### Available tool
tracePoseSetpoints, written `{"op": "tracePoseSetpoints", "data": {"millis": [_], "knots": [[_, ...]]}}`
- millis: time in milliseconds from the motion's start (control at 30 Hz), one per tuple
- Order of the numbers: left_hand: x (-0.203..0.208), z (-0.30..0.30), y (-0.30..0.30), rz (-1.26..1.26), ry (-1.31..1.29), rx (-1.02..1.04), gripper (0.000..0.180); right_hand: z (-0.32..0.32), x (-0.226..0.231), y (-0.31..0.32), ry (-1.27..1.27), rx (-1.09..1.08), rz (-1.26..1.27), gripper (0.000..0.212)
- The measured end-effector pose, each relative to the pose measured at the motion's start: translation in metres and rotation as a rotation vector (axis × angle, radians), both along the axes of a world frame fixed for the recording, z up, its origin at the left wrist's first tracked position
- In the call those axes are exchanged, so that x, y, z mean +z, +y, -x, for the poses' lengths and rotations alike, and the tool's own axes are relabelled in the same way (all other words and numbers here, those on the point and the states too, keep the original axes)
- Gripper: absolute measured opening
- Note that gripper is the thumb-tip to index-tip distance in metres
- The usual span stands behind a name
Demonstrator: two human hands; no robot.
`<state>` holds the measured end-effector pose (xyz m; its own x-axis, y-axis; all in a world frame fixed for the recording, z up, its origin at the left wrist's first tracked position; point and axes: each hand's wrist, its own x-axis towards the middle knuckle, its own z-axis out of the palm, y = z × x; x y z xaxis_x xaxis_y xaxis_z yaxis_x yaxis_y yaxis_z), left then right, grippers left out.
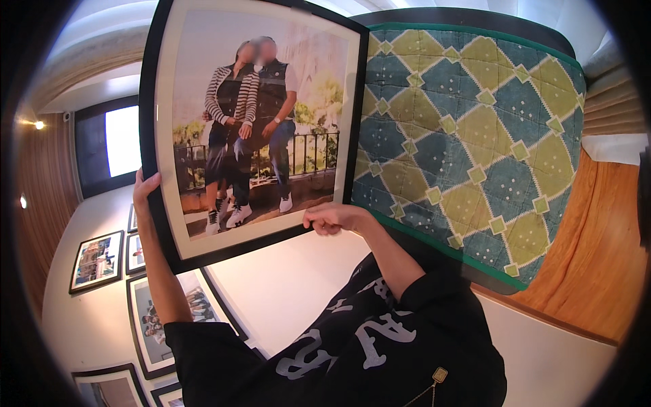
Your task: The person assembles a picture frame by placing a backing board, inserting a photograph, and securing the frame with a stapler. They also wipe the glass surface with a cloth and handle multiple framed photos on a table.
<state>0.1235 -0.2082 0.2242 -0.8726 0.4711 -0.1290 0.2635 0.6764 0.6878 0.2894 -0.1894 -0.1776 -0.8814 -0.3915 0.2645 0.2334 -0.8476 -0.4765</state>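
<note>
A large framed photograph (254, 129), with a black picture frame (361, 81) and a white mat, is held up in front of me, slightly tilted. Two people sitting by a railing are pictured in it. My left hand (145, 184) is closed round the frame's left side, its fingers partly hidden by the frame. At the lower edge, toward the right corner, my right hand (334, 218) has its fingers curled against the frame, the fingertips over the mat's border.
A green and blue patterned quilted cover (468, 149) lies to the right, beside an orange-brown wooden surface (583, 258). Several framed pictures, including a group photograph (152, 325), are at the lower left on a white wall. A lit screen (122, 142) shows farther left.
</note>
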Motion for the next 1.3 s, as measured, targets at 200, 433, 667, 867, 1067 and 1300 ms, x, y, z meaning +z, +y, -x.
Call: {"op": "tracePoseSetpoints", "data": {"millis": [200, 433, 667, 867, 1067, 1300], "knots": [[-0.003, -0.004, -0.001, -0.018, 0.01, 0.015, 0.052, -0.014, 0.0, 0.007, -0.038, 0.225, 0.275, 0.036], [0.0, 0.002, -0.003, 0.008, -0.034, -0.032, 0.05, -0.015, -0.005, 0.004, -0.202, 0.285, 0.457, 0.041], [0.002, 0.022, -0.016, 0.0, -0.023, -0.005, 0.05, -0.019, -0.019, -0.012, 0.007, 0.168, 0.488, 0.041], [0.015, 0.054, -0.043, 0.052, 0.08, 0.002, 0.05, -0.014, -0.015, -0.021, -0.056, 0.253, 0.578, 0.042], [0.006, 0.044, -0.035, 0.064, 0.05, -0.029, 0.049, -0.027, 0.047, 0.005, 0.423, 0.248, 0.509, 0.063], [0.007, 0.041, -0.022, 0.114, 0.114, -0.036, 0.045, -0.013, 0.035, -0.009, 0.234, 0.301, 0.673, 0.065]]}}
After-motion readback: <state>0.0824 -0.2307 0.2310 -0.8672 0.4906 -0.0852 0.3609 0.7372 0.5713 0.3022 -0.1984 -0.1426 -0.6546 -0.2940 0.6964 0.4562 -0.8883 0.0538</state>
